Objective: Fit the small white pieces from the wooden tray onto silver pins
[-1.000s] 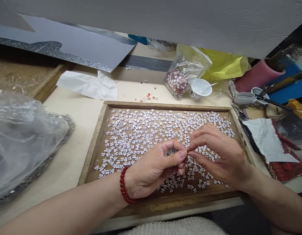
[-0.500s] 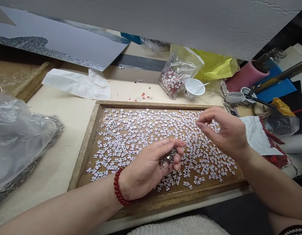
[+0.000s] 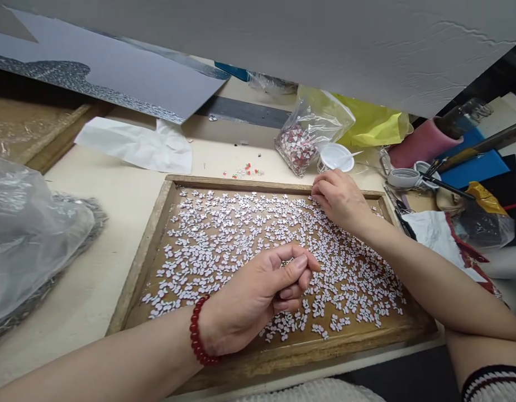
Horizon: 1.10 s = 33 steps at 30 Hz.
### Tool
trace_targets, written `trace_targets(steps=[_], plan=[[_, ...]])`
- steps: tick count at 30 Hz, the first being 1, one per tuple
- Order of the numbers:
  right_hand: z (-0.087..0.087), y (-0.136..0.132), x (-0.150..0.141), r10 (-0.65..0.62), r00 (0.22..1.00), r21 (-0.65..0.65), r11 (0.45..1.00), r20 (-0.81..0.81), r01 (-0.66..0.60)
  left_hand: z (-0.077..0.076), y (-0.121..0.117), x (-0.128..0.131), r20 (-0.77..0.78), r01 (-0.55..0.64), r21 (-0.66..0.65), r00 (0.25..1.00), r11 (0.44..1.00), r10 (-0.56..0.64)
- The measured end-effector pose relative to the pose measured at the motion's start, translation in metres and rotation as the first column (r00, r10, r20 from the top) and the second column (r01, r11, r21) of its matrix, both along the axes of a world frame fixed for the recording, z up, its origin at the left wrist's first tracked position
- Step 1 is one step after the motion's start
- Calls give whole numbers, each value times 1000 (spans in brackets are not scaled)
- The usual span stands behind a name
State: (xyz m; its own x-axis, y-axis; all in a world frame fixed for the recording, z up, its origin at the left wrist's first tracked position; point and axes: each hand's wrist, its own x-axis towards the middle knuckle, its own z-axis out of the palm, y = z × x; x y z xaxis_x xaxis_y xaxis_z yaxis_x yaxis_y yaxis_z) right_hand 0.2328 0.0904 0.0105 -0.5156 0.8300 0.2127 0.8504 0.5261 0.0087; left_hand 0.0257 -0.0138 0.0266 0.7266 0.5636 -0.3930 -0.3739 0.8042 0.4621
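Observation:
A shallow wooden tray [image 3: 134, 273] lies across the table, its bottom covered with rows of small whitish cherry-shaped pieces [image 3: 224, 234]. Over its near middle, my left hand [image 3: 258, 293], with a red bead bracelet [image 3: 196, 329] at the wrist, is curled around a heap of small metal pieces [image 3: 286, 262]. Only a sliver of that heap shows between thumb and fingers. My right hand [image 3: 339, 198] reaches to the tray's far side, right of centre, fingertips pinched together low over the pieces there. Whatever those fingertips hold is too small or hidden to make out.
Behind the tray stand a clear bag of red and white pieces [image 3: 297, 146] and a white cup [image 3: 337, 156]. Loose red bits [image 3: 247, 169] and white paper [image 3: 136, 145] lie on the table. A plastic bag [image 3: 36, 240] is at left; pens and scissors [image 3: 402, 209] sit right.
My right hand has moved away and to the left, down to the tray's far edge. My left hand has closed further over the metal pieces, its thumb now covering most of them.

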Motion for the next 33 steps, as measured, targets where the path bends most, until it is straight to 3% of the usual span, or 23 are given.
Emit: trace_targets(steps=[14, 28, 33], plan=[[-9, 7, 2, 32, 997, 37, 999, 72, -35, 0, 0, -2, -5, 81, 59, 997, 995, -81], [-2, 5, -1, 11, 998, -34, 999, 60, -9, 1, 0, -2, 17, 93, 32, 995, 995, -93], [11, -4, 1, 35, 998, -23, 999, -43, -36, 1, 0, -2, -36, 64, 58, 997, 996, -62]])
